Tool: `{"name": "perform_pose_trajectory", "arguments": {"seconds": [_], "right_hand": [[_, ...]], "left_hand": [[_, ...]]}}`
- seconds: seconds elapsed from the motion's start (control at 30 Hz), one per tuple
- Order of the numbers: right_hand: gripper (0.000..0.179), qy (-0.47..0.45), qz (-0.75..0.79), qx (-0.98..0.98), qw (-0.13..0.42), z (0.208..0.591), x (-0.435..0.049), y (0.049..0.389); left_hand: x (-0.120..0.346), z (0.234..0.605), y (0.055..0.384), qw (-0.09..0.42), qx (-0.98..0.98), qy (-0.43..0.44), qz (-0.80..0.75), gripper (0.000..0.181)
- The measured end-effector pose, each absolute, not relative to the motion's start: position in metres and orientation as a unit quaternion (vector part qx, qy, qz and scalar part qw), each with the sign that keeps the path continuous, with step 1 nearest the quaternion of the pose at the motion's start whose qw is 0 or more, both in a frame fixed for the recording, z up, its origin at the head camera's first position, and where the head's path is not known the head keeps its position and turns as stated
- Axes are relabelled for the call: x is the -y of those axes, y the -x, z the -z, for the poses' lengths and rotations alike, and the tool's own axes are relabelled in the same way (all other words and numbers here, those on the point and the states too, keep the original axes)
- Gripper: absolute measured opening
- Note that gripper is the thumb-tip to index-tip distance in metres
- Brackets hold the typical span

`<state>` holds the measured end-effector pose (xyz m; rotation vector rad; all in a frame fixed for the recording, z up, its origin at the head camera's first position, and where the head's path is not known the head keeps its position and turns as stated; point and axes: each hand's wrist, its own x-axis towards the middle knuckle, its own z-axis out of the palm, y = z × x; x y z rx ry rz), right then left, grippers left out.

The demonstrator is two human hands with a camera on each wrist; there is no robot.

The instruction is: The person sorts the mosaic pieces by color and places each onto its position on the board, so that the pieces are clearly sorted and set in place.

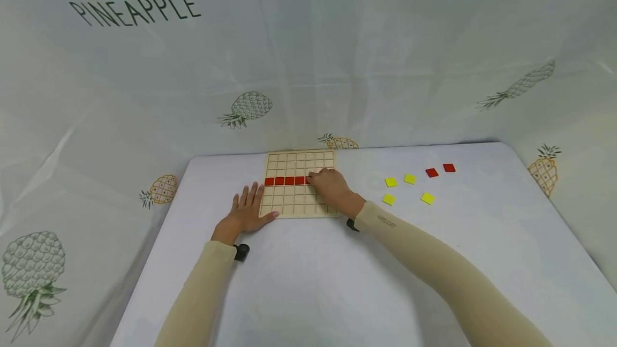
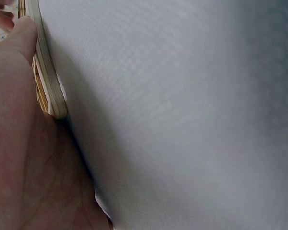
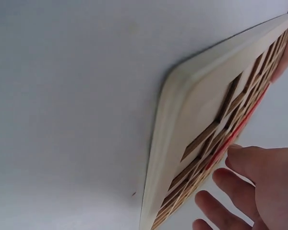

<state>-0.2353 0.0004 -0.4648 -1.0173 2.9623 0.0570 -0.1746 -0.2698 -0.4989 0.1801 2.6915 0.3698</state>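
A pale wooden grid board lies on the white table, with several red square tiles side by side across one row. My left hand rests flat with spread fingers at the board's left edge, its thumb on the near-left corner. Over the board's right half is my right hand, its thumb and forefinger at the right end of the red row, on a partly covered tile. In the right wrist view, the thumb meets the end of the red line, and the other fingers fan out above the grid.
Right of the board lie several loose yellow tiles. Farther right are two red tiles, one nearer and one toward the back. A pineapple-print cloth hangs behind the table.
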Motion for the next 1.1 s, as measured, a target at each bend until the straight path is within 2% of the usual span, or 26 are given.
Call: {"name": "perform_pose_trajectory", "arguments": {"seconds": [0.23, 0.6, 0.87, 1.1], "right_hand": [[0.035, 0.320, 0.040, -0.946, -0.035, 0.459, -0.028, 0.224], [0.044, 0.274, 0.054, -0.955, -0.096, 0.449, -0.090, 0.214], [0.045, 0.250, 0.063, -0.958, -0.122, 0.450, -0.139, 0.209], [0.045, 0.226, 0.085, -0.963, -0.123, 0.454, -0.183, 0.207]], "left_hand": [[0.269, 0.498, 0.173, 0.205, -0.967, -0.065, -0.138, 0.103], [0.271, 0.503, 0.175, 0.202, -0.968, -0.063, -0.135, 0.105], [0.272, 0.506, 0.178, 0.202, -0.967, -0.068, -0.138, 0.107], [0.274, 0.505, 0.178, 0.207, -0.966, -0.071, -0.138, 0.109]]}}
